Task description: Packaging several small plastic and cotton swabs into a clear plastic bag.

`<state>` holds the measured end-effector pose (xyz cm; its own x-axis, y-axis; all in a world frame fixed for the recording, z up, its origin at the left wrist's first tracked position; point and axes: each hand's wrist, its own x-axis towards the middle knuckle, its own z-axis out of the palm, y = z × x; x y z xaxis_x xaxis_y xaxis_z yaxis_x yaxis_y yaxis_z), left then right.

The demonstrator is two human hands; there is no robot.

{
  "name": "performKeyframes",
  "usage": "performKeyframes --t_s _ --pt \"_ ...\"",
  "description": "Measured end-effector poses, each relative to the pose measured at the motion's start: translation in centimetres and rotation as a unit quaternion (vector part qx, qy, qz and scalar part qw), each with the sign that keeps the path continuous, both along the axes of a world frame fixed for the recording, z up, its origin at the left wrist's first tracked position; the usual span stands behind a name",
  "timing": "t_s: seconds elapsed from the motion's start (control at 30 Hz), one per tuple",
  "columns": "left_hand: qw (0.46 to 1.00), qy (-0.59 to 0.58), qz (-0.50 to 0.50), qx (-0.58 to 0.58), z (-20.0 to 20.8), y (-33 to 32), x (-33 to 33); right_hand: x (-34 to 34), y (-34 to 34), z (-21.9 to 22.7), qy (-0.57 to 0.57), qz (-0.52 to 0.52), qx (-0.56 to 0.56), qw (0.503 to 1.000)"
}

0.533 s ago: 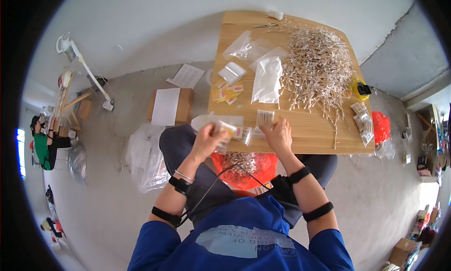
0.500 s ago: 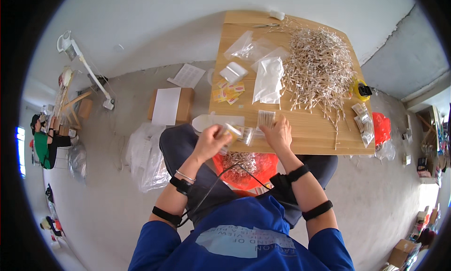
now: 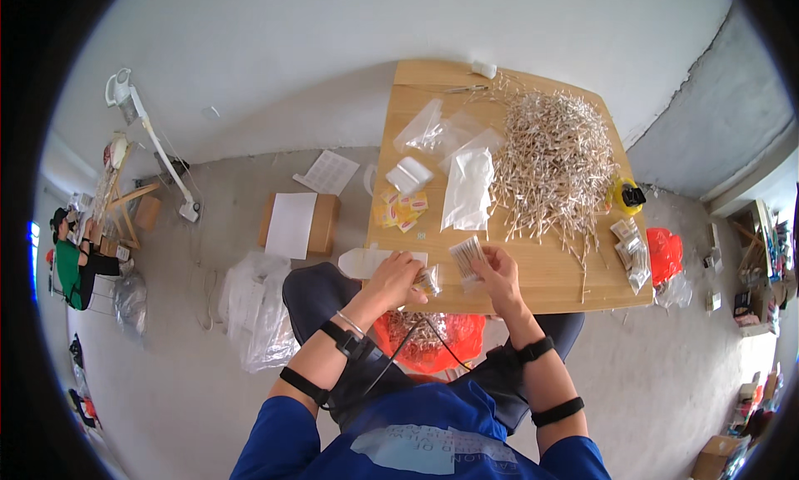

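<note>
My left hand is closed on a small clear bag at the table's front edge. Something brownish shows through its plastic, partly covered by my fingers. Just to its right, my right hand pinches a flat bundle of cotton swabs, tilted to the left; whether a clear bag wraps it I cannot tell. A large heap of loose cotton swabs covers the right half of the table. Several yellow cards lie at the left, in front of a stack of small clear bags.
A white sheet-like bag lies mid-table, with clear plastic bags behind. Filled packets sit at the right edge near a yellow container. A red bag of swabs is between my knees. A cardboard box stands left.
My right hand has raised the swab bundle off the table and tilted it. My left hand has moved right and turned over the small bag. The whole view has shifted.
</note>
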<state>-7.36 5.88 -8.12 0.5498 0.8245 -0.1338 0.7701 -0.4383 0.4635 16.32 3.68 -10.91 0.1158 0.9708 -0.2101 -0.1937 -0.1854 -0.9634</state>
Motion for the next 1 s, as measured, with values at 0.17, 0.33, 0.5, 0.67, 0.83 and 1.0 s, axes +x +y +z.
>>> performKeyframes --t_s 0.17,0.33,0.5,0.67,0.83,1.0 --pt "0.914 -0.278 0.207 -0.213 -4.4 1.8 -1.9 -0.5 0.3 3.1 0.089 0.194 0.031 0.977" --pt "0.574 -0.563 0.222 -0.552 0.3 2.0 1.4 -3.5 2.1 3.1 -0.108 0.178 0.067 0.976" --pt "0.743 -0.517 0.106 -0.412 -0.5 4.9 0.5 -5.5 4.6 4.5 -0.223 0.066 0.141 0.962" --pt "0.666 -0.585 0.245 -0.393 4.2 15.1 0.0 -1.5 6.1 0.7 -0.328 -0.087 0.119 0.933" --pt "0.731 -0.517 0.402 -0.193 3.2 30.4 1.1 0.2 4.5 -2.4 -0.424 -0.063 0.122 0.895" --pt "0.730 -0.517 0.409 -0.178 0.0 41.4 3.7 -0.3 4.7 -2.8 -0.432 -0.041 0.115 0.894"
